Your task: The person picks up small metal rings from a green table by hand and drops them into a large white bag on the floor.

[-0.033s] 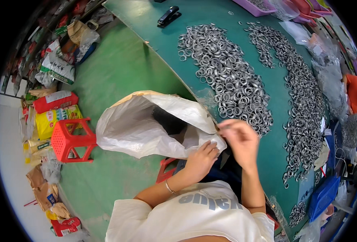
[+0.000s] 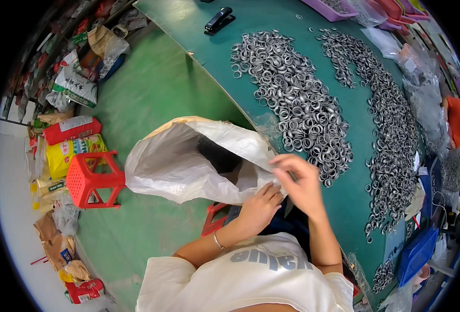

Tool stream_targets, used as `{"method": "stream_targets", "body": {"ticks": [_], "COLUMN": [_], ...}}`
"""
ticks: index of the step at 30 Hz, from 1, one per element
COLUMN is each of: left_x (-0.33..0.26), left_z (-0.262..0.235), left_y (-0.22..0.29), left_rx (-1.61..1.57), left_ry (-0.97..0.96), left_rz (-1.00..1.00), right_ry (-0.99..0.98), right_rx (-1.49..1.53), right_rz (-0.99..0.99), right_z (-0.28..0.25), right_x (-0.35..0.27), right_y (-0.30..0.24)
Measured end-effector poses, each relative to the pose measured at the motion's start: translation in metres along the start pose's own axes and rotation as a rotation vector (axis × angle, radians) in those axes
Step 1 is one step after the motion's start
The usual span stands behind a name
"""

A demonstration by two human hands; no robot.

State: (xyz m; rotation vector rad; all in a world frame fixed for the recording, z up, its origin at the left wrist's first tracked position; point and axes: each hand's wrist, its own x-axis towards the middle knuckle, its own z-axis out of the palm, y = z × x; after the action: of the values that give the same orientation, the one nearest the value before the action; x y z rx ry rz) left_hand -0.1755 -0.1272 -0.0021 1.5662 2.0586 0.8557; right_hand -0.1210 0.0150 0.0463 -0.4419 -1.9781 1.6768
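Note:
A large white woven sack (image 2: 162, 174) with a tan outer side gapes in front of me, against the table edge. Inside its mouth shows something dark that I cannot make out. My left hand (image 2: 261, 209) holds the near rim of the sack, fingers bent over it. At the sack's right corner, my right hand (image 2: 301, 182) has its thumb and forefinger apart, with the fingertips at the rim and slightly blurred. Just beyond that hand, a heap of grey metal rings (image 2: 297, 99) lies on the green table (image 2: 188, 23).
A second long band of rings (image 2: 393, 135) runs down the table's right. A black stapler (image 2: 219, 22) and a purple tray (image 2: 331, 9) stand at the back. On the left are a red plastic stool (image 2: 87, 179) and packed bags (image 2: 74, 130). A blue crate (image 2: 417, 255) sits lower right.
My right hand has shifted slightly left along the sack's rim, and its thumb and forefinger have parted. My left hand and the sack have hardly moved.

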Motion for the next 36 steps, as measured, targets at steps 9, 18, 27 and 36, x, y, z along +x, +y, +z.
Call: {"method": "stream_targets", "body": {"ticks": [9, 18, 27, 36], "left_x": [-0.005, 0.0, 0.003, 0.002], "left_z": [-0.004, -0.007, -0.009, -0.008], "left_y": [-0.007, -0.005, 0.0, 0.001], "left_rx": [-0.15, -0.213, -0.159, -0.164], "left_ry": [0.011, 0.148, 0.121, 0.134], "left_rz": [-0.004, 0.002, 0.005, 0.03], "right_ry": [0.31, 0.606, 0.516, 0.396], "right_rx": [-0.9, -0.295, 0.534, -0.901], "right_rz": [-0.212, -0.082, 0.187, -0.018], "right_z": [-0.024, -0.058, -0.101, -0.08], "right_x": [0.018, 0.015, 0.021, 0.029], "right_y": [-0.001, 0.02, 0.007, 0.017]}}
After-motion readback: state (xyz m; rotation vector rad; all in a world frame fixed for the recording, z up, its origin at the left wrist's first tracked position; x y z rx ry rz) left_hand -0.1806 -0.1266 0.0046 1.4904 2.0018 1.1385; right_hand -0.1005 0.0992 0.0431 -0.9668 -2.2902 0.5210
